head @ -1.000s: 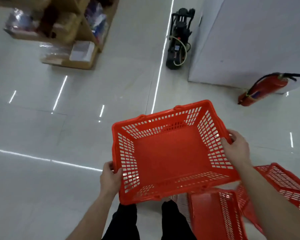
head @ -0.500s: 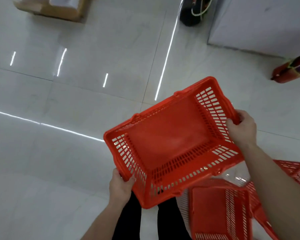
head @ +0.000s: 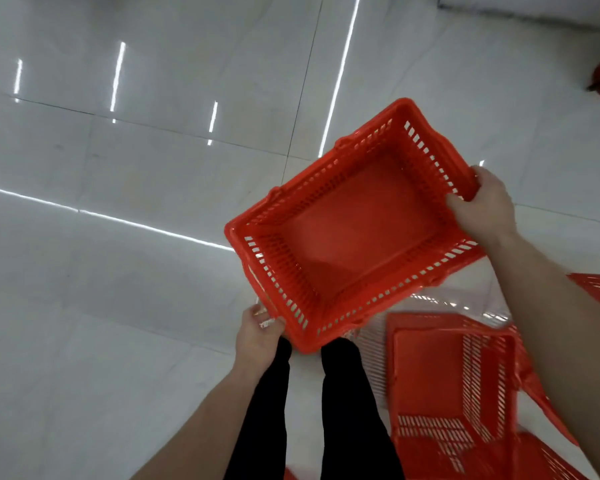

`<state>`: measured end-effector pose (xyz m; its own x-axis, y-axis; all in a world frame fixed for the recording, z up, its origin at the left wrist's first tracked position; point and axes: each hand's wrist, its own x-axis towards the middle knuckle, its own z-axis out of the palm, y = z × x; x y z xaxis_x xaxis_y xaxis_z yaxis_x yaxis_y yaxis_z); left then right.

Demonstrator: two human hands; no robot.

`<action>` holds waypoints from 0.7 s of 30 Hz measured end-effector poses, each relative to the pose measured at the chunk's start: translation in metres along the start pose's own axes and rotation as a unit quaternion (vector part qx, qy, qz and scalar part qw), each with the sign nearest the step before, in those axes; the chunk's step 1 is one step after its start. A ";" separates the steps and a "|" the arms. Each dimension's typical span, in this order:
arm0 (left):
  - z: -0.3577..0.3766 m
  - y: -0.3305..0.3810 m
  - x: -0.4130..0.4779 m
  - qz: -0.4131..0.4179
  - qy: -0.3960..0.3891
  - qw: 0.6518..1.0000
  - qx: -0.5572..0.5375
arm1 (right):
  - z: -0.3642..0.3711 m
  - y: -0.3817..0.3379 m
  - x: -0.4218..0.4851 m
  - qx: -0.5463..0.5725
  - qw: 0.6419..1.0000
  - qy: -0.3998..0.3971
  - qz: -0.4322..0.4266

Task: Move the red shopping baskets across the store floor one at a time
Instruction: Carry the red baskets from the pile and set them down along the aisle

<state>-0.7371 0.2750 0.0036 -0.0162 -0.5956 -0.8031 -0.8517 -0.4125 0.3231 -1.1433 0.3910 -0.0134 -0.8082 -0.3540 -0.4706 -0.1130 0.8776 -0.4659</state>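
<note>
Red basket (head: 354, 230), left hand (head: 260, 337), right hand (head: 482, 206) on end rims, floor (head: 118, 271) leftward

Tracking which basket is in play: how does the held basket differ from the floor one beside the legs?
The held basket is gripped at opposite ends by the left hand and right hand; the floor basket is untouched. The held basket sits diagonal, the floor basket squarer. Both: red, slotted, empty.
</note>
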 end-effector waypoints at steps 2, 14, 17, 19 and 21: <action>0.002 -0.005 0.008 0.010 -0.004 0.999 0.042 | 0.011 0.007 -0.001 -0.063 0.998 -0.013 0.014; -0.026 0.104 -0.062 0.170 -0.042 0.974 0.145 | -0.077 0.016 -0.116 -0.084 0.990 -0.036 0.106; -0.037 0.157 -0.110 0.247 -0.062 0.947 0.194 | -0.132 0.001 -0.166 -0.056 0.990 -0.003 0.132; -0.043 0.188 -0.144 0.311 -0.077 0.920 0.224 | -0.166 -0.009 -0.204 -0.034 0.988 0.024 0.148; -0.047 0.212 -0.177 0.369 -0.097 0.890 0.250 | -0.196 -0.016 -0.248 -0.014 0.984 0.057 0.166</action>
<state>-0.8902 0.2610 0.2380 -0.7160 -0.4273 -0.5521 -0.6981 0.4285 0.5737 -1.0544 0.5281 0.2572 -0.8624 -0.0094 -0.5061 0.1537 0.9477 -0.2796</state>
